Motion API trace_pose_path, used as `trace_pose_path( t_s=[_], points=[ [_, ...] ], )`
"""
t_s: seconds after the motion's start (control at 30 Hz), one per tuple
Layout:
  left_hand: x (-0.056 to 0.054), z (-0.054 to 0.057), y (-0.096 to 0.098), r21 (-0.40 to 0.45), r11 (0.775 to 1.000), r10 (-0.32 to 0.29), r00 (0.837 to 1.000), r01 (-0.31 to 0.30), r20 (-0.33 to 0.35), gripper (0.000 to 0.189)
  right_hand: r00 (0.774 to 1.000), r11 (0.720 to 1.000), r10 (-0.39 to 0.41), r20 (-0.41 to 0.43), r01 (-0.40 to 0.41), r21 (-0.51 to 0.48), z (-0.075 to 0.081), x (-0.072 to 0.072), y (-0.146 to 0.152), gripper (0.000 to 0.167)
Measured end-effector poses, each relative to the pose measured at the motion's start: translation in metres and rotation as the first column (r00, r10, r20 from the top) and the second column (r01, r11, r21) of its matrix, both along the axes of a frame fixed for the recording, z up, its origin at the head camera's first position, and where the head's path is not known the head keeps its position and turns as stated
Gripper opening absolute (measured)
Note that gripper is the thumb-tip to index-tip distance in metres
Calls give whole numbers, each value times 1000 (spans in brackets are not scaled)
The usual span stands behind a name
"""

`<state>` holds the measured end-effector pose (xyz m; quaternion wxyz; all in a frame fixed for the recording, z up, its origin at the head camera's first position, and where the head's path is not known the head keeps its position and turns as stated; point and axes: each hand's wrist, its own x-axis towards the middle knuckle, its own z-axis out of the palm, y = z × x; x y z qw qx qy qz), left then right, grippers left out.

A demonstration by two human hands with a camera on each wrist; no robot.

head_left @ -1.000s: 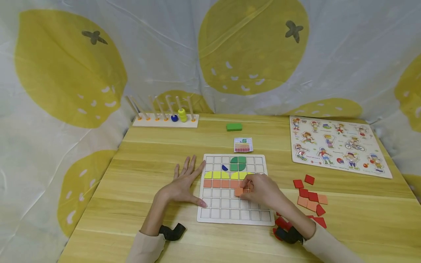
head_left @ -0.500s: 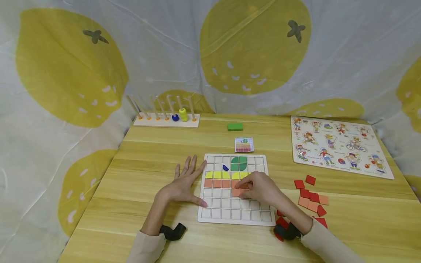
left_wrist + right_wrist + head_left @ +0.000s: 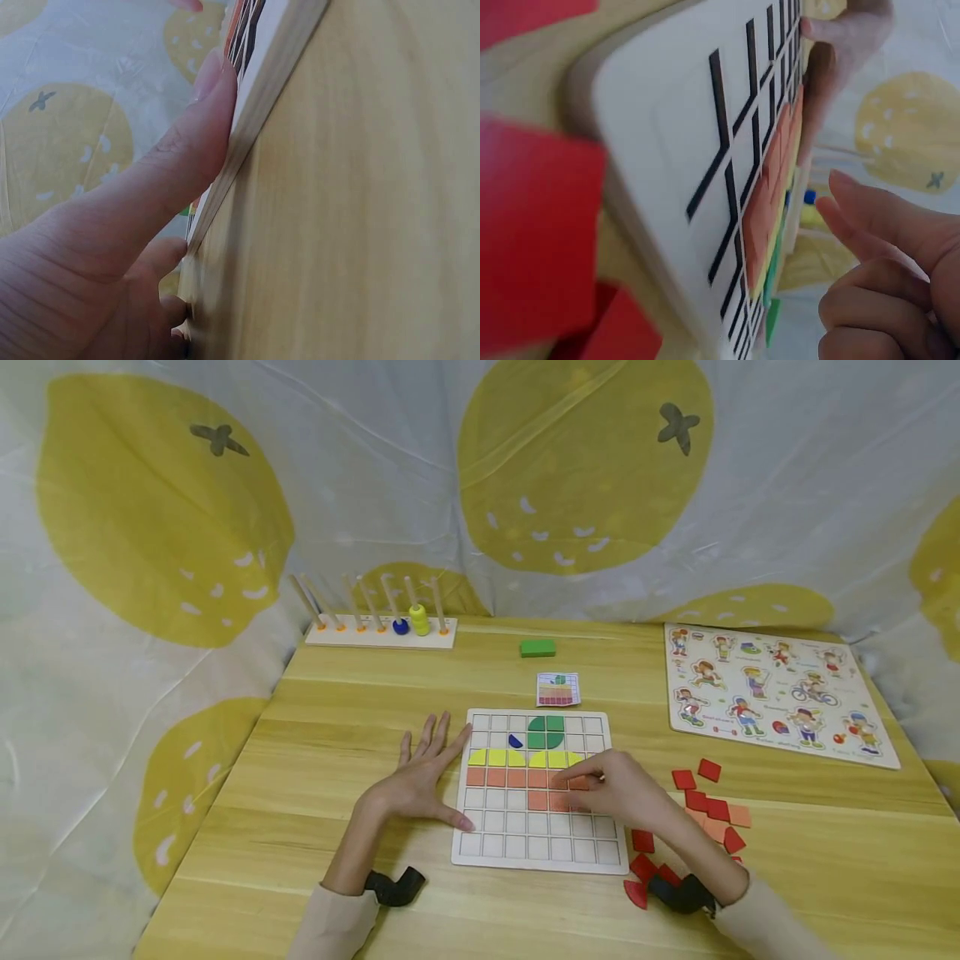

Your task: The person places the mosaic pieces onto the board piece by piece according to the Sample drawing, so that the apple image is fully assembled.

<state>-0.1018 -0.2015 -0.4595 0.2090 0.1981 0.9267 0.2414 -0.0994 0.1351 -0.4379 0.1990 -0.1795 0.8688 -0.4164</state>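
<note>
At the lower centre of the frame, the grid board (image 3: 491, 847) shows 2 orange tiles (image 3: 537, 800) beneath a longer orange row (image 3: 496, 777). Right of them is the right hand (image 3: 628, 787), relaxed, thumb and forefinger parted; contact is hard to judge. The left hand (image 3: 412, 787) spreads along the board's left edge. Red tiles (image 3: 642, 841) lie lower right on the surface (image 3: 825, 860).

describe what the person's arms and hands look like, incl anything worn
The bare left hand and bare right hand show no gloves or rings. Both arms wear plain beige cloth sleeves, and a bent black device sits at each wrist.
</note>
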Motion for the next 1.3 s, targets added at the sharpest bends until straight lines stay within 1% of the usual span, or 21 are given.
trace_pose_path(
  t_s=[0.1,0.2,0.3,0.43,0.57,0.7,0.83,0.9,1.0,1.13,1.2,1.3],
  points=[
    [0,0,1,-5,1000,-1,1000,1,-1,141,998,998,-53,-18,54,28,4,6,34,21],
    [-1,0,1,-8,1000,1,1000,-1,2,141,994,992,-103,-42,106,66,5,15,70,22],
    [0,0,1,-9,1000,3,1000,-3,3,141,989,984,-142,-28,144,103,4,26,101,23],
    [1,1,-1,-7,1000,13,1000,-13,-1,141,987,981,-155,29,151,119,-1,35,123,28],
    [1,1,-2,-2,1000,13,1000,-13,-4,141,987,981,-156,46,149,127,-5,40,130,33],
    [1,1,-1,0,1000,7,1000,-7,-5,140,983,967,-184,-6,182,179,-8,42,134,36],
    [1,1,1,1,1000,3,1000,-3,-3,140,977,952,-211,-37,214,217,-10,43,135,33],
    [1,0,1,2,1000,2,1000,-2,-2,140,976,953,-213,-34,216,215,-10,42,134,29],
    [2,0,1,4,1000,4,1000,-4,1,140,981,963,-192,-18,192,190,-12,40,130,27],
    [2,0,1,6,1000,7,1000,-7,4,140,986,976,-162,28,156,155,-13,36,126,33],
    [2,1,1,5,1000,7,1000,-7,5,140,985,976,-165,49,156,153,-12,34,126,35],
    [1,1,1,-2,1000,8,1000,-8,1,140,983,973,-175,60,163,165,-13,33,128,33]
  ],
)
